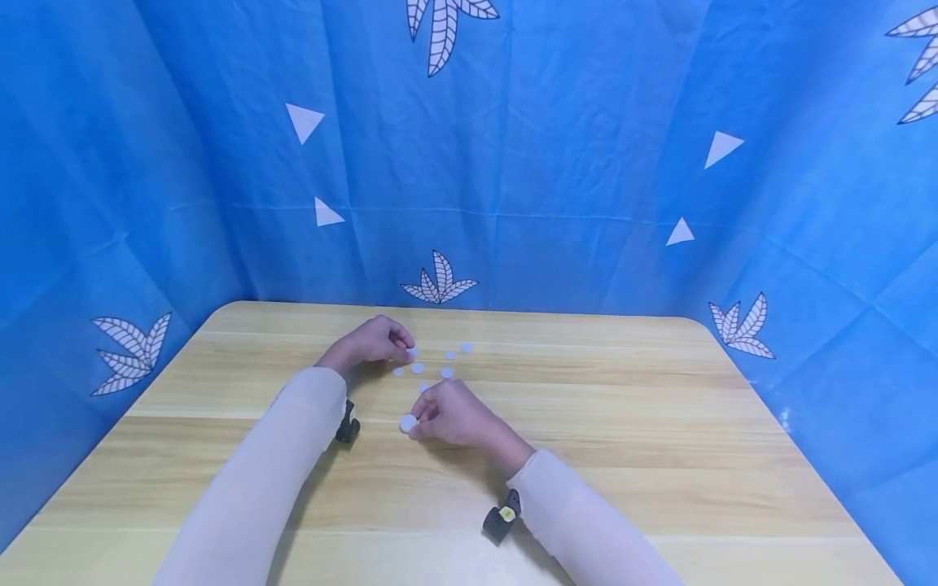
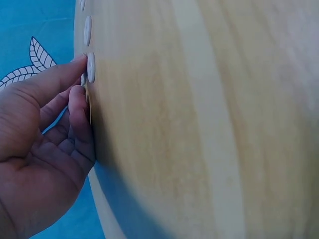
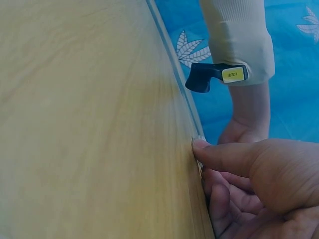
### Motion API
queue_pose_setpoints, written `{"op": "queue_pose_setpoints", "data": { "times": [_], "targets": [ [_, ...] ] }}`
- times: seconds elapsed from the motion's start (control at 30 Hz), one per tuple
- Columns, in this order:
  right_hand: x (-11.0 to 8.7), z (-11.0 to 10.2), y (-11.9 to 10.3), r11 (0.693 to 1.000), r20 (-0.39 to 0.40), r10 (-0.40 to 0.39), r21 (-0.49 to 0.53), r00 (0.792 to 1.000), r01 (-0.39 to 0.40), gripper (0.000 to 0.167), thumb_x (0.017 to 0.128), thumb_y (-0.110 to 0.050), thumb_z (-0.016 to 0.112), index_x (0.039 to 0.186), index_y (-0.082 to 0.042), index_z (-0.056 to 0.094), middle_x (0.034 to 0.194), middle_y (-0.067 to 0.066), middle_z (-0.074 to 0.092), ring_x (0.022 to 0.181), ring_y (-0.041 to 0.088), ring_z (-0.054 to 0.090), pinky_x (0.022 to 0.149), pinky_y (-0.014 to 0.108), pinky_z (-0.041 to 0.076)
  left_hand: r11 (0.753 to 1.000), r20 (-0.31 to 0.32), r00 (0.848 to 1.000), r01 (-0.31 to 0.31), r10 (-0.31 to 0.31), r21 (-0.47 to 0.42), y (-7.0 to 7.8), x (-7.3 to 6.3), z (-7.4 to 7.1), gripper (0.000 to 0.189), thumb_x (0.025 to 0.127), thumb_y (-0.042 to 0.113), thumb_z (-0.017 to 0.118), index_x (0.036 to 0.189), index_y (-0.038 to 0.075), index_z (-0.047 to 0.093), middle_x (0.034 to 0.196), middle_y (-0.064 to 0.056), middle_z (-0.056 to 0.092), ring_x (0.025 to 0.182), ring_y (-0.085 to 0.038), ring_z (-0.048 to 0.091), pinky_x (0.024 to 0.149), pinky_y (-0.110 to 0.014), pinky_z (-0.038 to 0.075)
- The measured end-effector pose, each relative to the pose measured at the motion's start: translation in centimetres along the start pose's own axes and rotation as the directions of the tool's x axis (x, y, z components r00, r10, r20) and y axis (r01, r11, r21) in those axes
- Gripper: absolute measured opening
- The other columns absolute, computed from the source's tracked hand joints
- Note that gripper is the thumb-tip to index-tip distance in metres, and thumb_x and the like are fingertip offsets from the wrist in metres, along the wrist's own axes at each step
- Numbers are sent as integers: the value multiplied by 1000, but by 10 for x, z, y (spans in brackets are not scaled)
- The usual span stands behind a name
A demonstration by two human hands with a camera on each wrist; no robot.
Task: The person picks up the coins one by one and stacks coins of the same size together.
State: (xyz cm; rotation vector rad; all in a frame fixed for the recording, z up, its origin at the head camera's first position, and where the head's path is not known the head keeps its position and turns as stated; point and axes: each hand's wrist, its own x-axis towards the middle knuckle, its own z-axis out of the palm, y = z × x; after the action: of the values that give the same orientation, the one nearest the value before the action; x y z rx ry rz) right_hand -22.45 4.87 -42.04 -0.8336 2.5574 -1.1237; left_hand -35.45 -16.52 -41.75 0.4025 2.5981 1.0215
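Small white round discs lie in a loose cluster on the wooden table, among them one disc (image 1: 446,373) in the middle. At the cluster's left edge my left hand (image 1: 377,340) pinches a white disc (image 1: 412,353) between thumb and fingers, low at the tabletop. Another disc (image 2: 90,67) shows right beside those fingertips in the left wrist view. Nearer to me, my right hand (image 1: 456,413) pinches a larger-looking white disc (image 1: 407,423) by its right edge. In the right wrist view, the thumb (image 3: 227,155) covers most of that disc.
The pale wooden table (image 1: 623,423) has rounded far corners. A blue curtain (image 1: 557,146) with white leaf and triangle prints hangs behind it and along both sides. Black wrist cameras, one on the left (image 1: 348,425) and one on the right (image 1: 502,518), hang below the sleeves.
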Motion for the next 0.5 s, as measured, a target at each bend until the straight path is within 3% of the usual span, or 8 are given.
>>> {"op": "queue_pose_setpoints", "data": {
  "times": [0.23,0.5],
  "targets": [
    [0,1,0,1000,0,23,9,1000,-23,15,84,-16,86,92,-7,77,76,-8,71,70,3,63,69,21,52,1000,23,1000,12,-13,14,1,1,-1,30,88,20,81,111,5,72,102,-8,68,87,-21,56,77,-30,48],
    [0,2,-2,1000,-2,14,3,1000,-14,15,83,-16,87,90,-7,77,75,-8,71,70,3,63,70,21,52,1000,-2,1000,8,-8,16,1,0,1,28,87,19,81,107,5,67,99,-9,65,81,-21,54,71,-29,47]
  ]
}}
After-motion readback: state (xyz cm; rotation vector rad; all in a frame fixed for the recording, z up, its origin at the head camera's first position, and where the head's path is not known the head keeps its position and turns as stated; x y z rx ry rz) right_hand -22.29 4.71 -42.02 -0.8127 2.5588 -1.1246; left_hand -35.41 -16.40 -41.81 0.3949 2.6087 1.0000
